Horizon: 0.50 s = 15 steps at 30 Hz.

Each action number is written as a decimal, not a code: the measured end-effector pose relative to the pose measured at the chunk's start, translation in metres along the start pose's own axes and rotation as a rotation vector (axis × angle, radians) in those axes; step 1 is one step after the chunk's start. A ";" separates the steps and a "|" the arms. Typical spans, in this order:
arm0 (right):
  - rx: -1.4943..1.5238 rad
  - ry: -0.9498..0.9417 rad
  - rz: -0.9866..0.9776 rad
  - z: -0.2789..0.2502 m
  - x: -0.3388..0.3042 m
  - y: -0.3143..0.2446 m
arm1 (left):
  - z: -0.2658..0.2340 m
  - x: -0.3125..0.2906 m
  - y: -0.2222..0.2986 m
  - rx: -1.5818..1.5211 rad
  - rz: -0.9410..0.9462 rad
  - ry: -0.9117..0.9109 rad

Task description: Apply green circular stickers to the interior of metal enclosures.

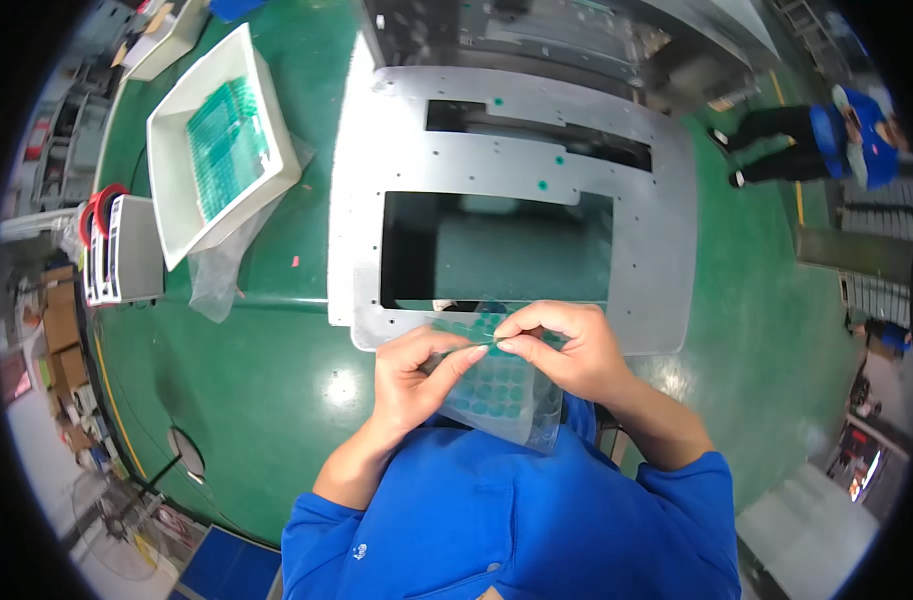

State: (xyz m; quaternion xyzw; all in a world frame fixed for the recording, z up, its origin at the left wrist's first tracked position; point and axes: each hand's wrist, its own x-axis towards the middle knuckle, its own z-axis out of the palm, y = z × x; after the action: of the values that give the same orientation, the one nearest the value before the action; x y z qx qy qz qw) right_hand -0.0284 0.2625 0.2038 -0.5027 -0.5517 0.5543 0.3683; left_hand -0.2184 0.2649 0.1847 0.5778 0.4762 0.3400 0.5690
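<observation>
A clear sheet of green round stickers (494,398) hangs in front of my chest, its upper part bent where my fingertips meet. My left hand (417,375) is closed, thumb and forefinger pinching the sheet. My right hand (575,352) pinches at the same spot from the other side; whether a single sticker is between its fingertips is too small to tell. Just beyond both hands lies a light grey metal panel (654,240) with a large rectangular opening and a narrower slot. A few green dots (544,185) sit on its surface.
At the left, a white bin (164,150) holds a stack of green sheets, with clear plastic film (217,280) beside it. A white holder with red rings (127,245) stands further left. Dark machinery (537,40) rises behind the panel. Another person (862,140) is at the far right.
</observation>
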 end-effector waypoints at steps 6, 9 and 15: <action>-0.414 0.393 -0.320 0.006 -0.034 0.030 | 0.025 0.015 -0.016 -0.028 0.012 -0.106; -0.411 0.483 -0.223 -0.018 -0.045 0.039 | 0.042 0.025 -0.021 -0.097 -0.067 -0.103; -0.340 0.724 0.204 -0.109 -0.046 0.090 | 0.052 0.028 -0.027 -0.106 -0.153 -0.083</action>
State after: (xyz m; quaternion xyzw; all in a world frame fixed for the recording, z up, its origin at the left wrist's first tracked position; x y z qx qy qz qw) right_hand 0.1007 0.2335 0.1344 -0.7710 -0.4177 0.2763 0.3934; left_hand -0.1656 0.2711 0.1475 0.5222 0.4763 0.2962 0.6424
